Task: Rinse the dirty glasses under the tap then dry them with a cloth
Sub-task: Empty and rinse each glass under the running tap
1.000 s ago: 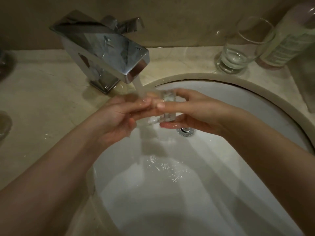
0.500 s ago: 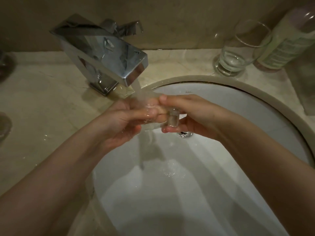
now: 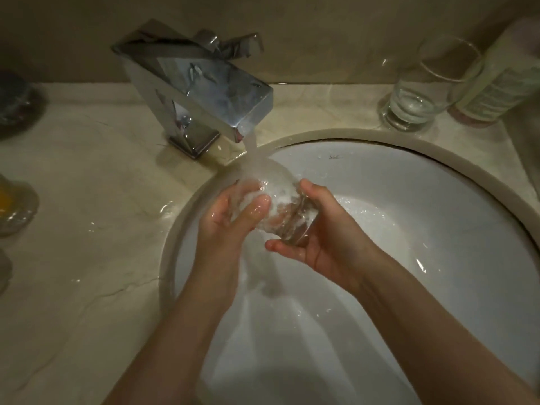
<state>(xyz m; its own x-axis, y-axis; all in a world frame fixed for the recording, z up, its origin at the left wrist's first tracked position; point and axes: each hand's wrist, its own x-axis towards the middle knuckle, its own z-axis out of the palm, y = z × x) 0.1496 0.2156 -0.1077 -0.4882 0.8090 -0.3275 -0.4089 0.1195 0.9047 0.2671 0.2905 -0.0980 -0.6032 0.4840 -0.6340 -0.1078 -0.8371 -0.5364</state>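
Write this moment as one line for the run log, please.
phase: rinsing | glass: under running tap | left hand, right hand: hold glass | drying: not started

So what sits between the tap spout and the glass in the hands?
Only the running stream of water, in the head view: it falls from the tap straight onto the glass.

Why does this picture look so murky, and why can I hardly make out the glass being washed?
Head view: dim, yellowish light leaves the wall and counter edges dark; the wide lens bends the sink rim. Running water from the tap foams white over the glass, blurring its outline between the left hand and right hand. Glare spots sit on the chrome and the wet counter.
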